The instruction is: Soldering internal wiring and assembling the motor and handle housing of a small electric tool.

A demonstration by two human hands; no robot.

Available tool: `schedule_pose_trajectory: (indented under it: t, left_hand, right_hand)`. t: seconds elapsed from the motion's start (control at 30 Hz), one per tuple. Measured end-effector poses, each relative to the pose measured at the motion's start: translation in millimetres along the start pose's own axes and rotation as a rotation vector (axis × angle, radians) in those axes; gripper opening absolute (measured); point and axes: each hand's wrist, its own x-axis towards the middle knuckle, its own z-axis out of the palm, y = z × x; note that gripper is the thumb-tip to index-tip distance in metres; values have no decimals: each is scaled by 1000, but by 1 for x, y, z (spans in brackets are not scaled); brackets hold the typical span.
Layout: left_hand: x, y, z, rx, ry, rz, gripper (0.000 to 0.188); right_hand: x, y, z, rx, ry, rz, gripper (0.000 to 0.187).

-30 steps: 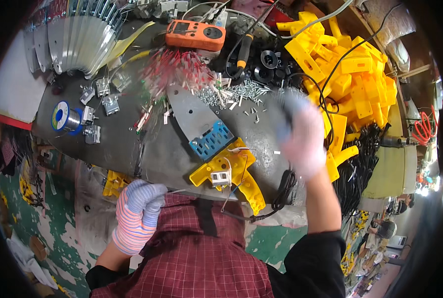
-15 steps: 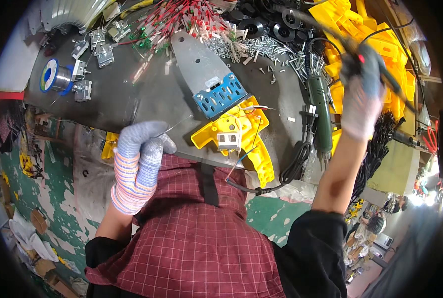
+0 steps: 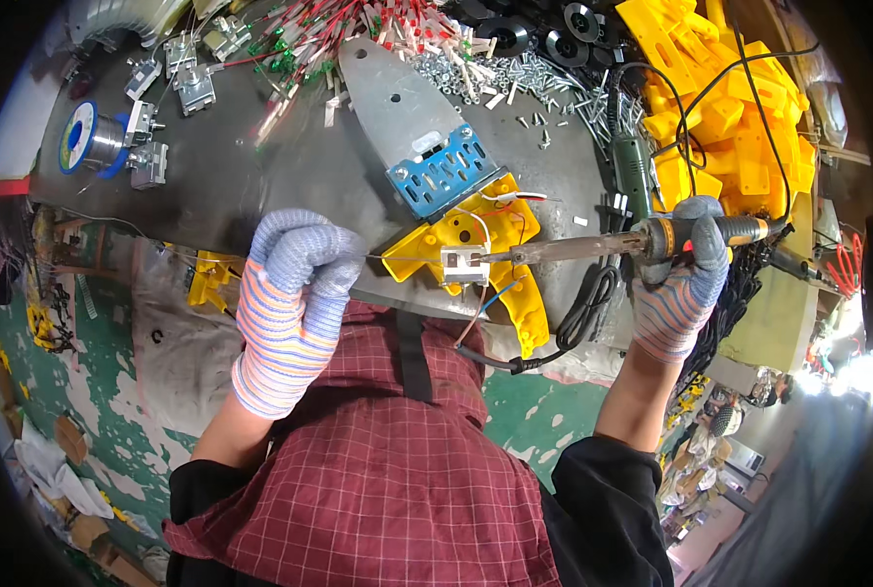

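Note:
My left hand [image 3: 299,303], in a striped knit glove, pinches a thin solder wire [image 3: 378,256] that points toward a small metal switch-like component [image 3: 464,278]. My right hand [image 3: 679,284], gloved too, grips a soldering iron [image 3: 583,248] by its black and orange handle. The iron's tip reaches the right side of the component; whether it touches is hard to see. That component sits over a yellow plastic housing half [image 3: 527,318] with thin wires around it. Attached at the housing's far end is a blue slotted bracket [image 3: 441,178] with a grey metal plate [image 3: 397,108].
A solder spool [image 3: 106,142] and several metal components [image 3: 194,88] lie at left. Red-and-white wire leads [image 3: 358,29], screws [image 3: 529,73] and black discs [image 3: 500,37] fill the back. Yellow housings [image 3: 730,108], a green power tool [image 3: 632,171] and a black cord [image 3: 598,293] are at right.
The soldering iron in my right hand has come down and left, from above the yellow pile to the component. My left hand has moved right with the solder wire, toward the same component.

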Motion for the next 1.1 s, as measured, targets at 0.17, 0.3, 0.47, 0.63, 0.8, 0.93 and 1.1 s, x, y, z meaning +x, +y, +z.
schedule_pose_trajectory:
  t: [0.17, 0.3, 0.47, 0.63, 0.8, 0.93, 1.1]
  left_hand:
    - [4, -3, 2, 102, -5, 86, 19]
    - [5, -6, 3, 122, -8, 70, 21]
    - [6, -6, 7, 168, 28, 71, 21]
    - [12, -3, 3, 257, -45, 172, 23]
    - [16, -4, 6, 283, -60, 207, 20]
    - [15, -5, 7, 302, -53, 222, 20]
    - [18, -5, 7, 296, -72, 253, 18]
  right_hand:
    - [-6, 1, 14, -4, 32, 6, 22]
    - [-7, 1, 18, -32, 53, 38, 22]
    - [-8, 2, 18, -50, 71, 61, 22]
    - [-7, 1, 13, -41, 38, 52, 23]
    - [-8, 1, 11, -94, 76, 51, 23]
    - [-7, 1, 10, -102, 75, 48, 24]
    - [-8, 1, 15, -159, 100, 64, 24]
